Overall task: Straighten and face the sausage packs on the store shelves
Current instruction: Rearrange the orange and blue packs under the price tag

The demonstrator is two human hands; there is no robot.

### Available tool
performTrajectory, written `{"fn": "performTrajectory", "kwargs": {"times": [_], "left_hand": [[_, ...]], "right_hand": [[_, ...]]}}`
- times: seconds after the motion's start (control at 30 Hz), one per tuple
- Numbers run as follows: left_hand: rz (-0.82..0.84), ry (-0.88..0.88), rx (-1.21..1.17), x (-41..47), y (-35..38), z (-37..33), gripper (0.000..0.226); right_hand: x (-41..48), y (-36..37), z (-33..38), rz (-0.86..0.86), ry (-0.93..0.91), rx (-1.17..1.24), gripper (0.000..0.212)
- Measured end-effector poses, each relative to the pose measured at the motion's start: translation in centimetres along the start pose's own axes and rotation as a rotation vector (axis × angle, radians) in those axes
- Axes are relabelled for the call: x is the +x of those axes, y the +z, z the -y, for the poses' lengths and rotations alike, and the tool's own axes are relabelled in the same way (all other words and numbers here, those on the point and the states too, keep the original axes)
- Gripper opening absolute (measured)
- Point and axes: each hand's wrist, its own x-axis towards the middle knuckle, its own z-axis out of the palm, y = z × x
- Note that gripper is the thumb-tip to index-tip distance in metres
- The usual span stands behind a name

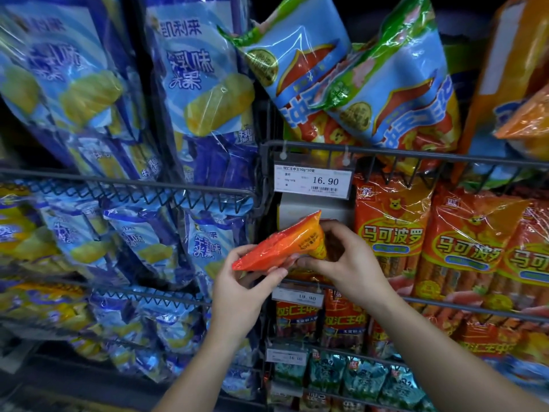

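An orange and red sausage pack point(276, 248) is held edge-on and tilted in front of the middle wire shelf. My left hand point(246, 281) grips its lower left end from below. My right hand point(344, 260) pinches its right end, by a yellow label. Beside them, upright orange sausage packs point(392, 227) stand in a row in the wire basket. In the basket above, two blue and green sausage packs point(383, 84) lean crookedly to the left.
Blue and yellow snack bags point(190, 84) fill the wire racks on the left. A price tag reading 16.90 point(313, 181) hangs on the upper basket rail point(416, 152). Lower shelves hold red packs point(344, 319) and teal packs point(362, 379), each behind a rail.
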Motion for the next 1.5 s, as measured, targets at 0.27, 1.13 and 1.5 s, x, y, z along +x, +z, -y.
{"fn": "performTrajectory", "kwargs": {"times": [0.27, 1.13, 1.5], "left_hand": [[0.095, 0.062, 0.171, -0.3, 0.3, -0.3, 0.056], [0.187, 0.161, 0.419, -4.8, 3.8, -4.5, 0.047], [0.239, 0.209, 1.079, -6.9, 6.4, -8.4, 0.057]], "right_hand": [[-2.0, -1.2, 3.0, -0.095, -0.031, 0.21, 0.048], [-6.4, -11.9, 1.8, -0.196, 0.161, 0.523, 0.073], [-7.4, -15.8, 2.4, -0.082, -0.262, -0.144, 0.055]]}}
